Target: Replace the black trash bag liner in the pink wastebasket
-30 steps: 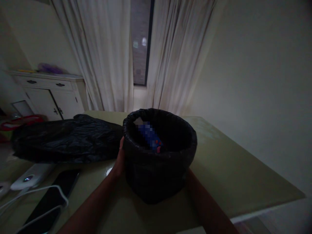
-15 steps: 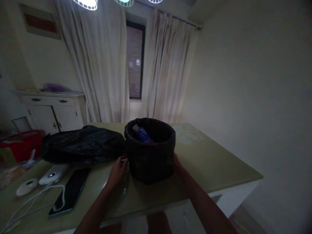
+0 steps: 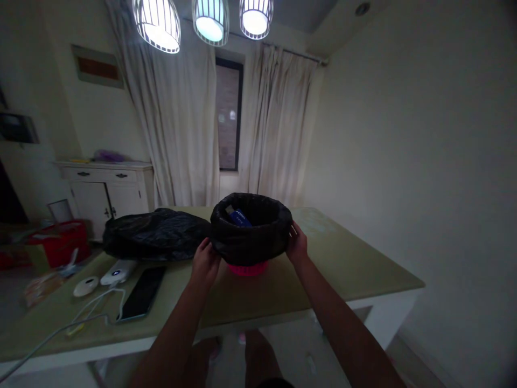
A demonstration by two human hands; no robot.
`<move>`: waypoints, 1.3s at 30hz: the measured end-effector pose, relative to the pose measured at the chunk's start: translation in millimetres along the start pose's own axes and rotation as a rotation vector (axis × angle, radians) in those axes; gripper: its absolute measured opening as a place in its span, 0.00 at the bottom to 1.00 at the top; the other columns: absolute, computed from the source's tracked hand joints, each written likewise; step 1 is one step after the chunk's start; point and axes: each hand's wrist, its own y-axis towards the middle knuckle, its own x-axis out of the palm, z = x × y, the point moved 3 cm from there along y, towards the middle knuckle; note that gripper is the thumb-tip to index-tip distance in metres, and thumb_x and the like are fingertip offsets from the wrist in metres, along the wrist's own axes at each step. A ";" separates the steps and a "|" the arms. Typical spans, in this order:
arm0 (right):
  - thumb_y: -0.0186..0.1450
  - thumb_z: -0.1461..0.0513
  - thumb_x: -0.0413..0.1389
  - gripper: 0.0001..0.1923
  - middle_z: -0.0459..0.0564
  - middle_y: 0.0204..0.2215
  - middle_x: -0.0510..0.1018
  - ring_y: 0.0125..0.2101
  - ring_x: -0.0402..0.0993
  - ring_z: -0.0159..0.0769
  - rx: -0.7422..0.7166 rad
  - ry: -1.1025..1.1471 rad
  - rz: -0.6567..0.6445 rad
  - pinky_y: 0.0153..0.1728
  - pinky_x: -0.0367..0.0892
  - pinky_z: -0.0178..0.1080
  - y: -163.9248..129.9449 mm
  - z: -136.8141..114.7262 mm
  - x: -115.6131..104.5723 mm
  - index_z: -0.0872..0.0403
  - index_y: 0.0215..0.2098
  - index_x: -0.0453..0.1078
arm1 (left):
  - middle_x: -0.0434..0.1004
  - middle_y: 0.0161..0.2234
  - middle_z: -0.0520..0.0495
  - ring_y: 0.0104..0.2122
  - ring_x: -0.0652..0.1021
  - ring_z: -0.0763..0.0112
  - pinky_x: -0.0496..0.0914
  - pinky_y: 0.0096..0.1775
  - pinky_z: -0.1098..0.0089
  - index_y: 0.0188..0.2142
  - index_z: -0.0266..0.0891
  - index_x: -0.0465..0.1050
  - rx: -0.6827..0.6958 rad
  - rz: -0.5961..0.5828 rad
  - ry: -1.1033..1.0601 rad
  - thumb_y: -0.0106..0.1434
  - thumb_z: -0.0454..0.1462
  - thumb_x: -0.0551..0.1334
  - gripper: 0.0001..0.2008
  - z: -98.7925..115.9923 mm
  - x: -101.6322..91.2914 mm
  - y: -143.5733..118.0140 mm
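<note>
A black plastic bag (image 3: 250, 245) lines a pink bin (image 3: 247, 268), whose lower part shows beneath the bag's folded-over skirt. Inside the mouth lies a blue packet (image 3: 239, 217) with pale lettering. My left hand (image 3: 207, 261) is closed on the bag's lower left edge. On the opposite side my right hand (image 3: 297, 243) grips the bag's right edge, its fingertips partly hidden behind the plastic. A second black plastic bag (image 3: 155, 234) lies crumpled on the table just left of the bin.
On the left of the green-topped table (image 3: 347, 264) lie a dark phone (image 3: 142, 293), a white power bank (image 3: 118, 272) with cables and a round white device (image 3: 86, 286). Three lamps (image 3: 210, 24) hang above. A red container (image 3: 64, 240) stands beyond the left edge.
Both hands have risen along the bin's sides. The bag's skirt has come up with them, baring the pink lower part. The view has tilted upward.
</note>
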 end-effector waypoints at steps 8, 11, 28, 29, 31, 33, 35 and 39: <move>0.51 0.59 0.71 0.27 0.47 0.43 0.86 0.38 0.82 0.35 -0.014 0.133 0.061 0.38 0.79 0.35 -7.8 -36.1 22.1 0.51 0.49 0.77 | 0.73 0.60 0.39 0.56 0.79 0.61 0.78 0.55 0.64 0.64 0.43 0.72 0.691 -0.318 0.369 0.58 0.33 0.72 0.34 50.1 25.5 -17.7; 0.48 0.60 0.71 0.29 0.48 0.41 0.87 0.37 0.82 0.36 -0.133 0.009 0.071 0.40 0.79 0.37 -5.3 -46.5 23.2 0.53 0.49 0.78 | 0.65 0.65 0.36 0.66 0.72 0.50 0.72 0.66 0.49 0.65 0.43 0.76 0.954 -0.383 0.735 0.62 0.39 0.71 0.30 56.0 26.2 -27.9; 0.68 0.65 0.59 0.16 0.52 0.50 0.88 0.53 0.83 0.46 -0.468 -1.484 -0.276 0.60 0.72 0.45 -18.5 -111.1 121.6 0.48 0.49 0.87 | 0.66 0.67 0.33 0.74 0.65 0.39 0.63 0.72 0.39 0.51 0.41 0.82 1.201 -0.619 1.147 0.75 0.40 0.61 0.12 51.3 37.0 -85.7; 0.67 0.66 0.59 0.17 0.52 0.50 0.87 0.53 0.82 0.47 -0.453 -1.465 -0.288 0.61 0.71 0.45 -22.0 -110.7 127.3 0.49 0.48 0.87 | 0.66 0.67 0.32 0.74 0.65 0.39 0.64 0.72 0.39 0.51 0.41 0.82 1.203 -0.608 1.165 0.76 0.40 0.61 0.12 51.2 36.3 -88.1; 0.65 0.69 0.59 0.17 0.54 0.50 0.87 0.54 0.82 0.47 -0.401 -1.406 -0.327 0.62 0.71 0.46 -29.0 -108.8 137.1 0.51 0.46 0.87 | 0.66 0.66 0.31 0.73 0.66 0.37 0.65 0.71 0.38 0.50 0.39 0.82 1.210 -0.584 1.201 0.76 0.40 0.60 0.13 51.2 36.2 -92.9; 0.65 0.70 0.59 0.17 0.54 0.49 0.87 0.53 0.82 0.46 -0.343 -1.334 -0.354 0.61 0.72 0.45 -36.8 -104.9 145.6 0.53 0.46 0.87 | 0.66 0.66 0.30 0.73 0.65 0.35 0.65 0.71 0.37 0.51 0.39 0.82 1.237 -0.555 1.233 0.76 0.40 0.60 0.13 52.0 38.3 -98.7; 0.66 0.70 0.57 0.18 0.53 0.49 0.87 0.52 0.83 0.42 -0.321 -1.278 -0.368 0.58 0.73 0.41 -46.7 -98.6 155.2 0.53 0.47 0.87 | 0.66 0.67 0.31 0.74 0.64 0.35 0.65 0.71 0.37 0.51 0.39 0.82 1.284 -0.532 1.261 0.76 0.40 0.61 0.13 53.0 42.9 -105.7; 0.66 0.71 0.57 0.20 0.49 0.47 0.88 0.47 0.83 0.36 -0.336 -1.165 -0.465 0.52 0.75 0.35 -74.7 -85.0 184.0 0.53 0.49 0.86 | 0.67 0.65 0.32 0.73 0.66 0.39 0.66 0.71 0.40 0.51 0.40 0.82 1.355 -0.490 1.326 0.76 0.41 0.61 0.12 54.5 56.1 -119.7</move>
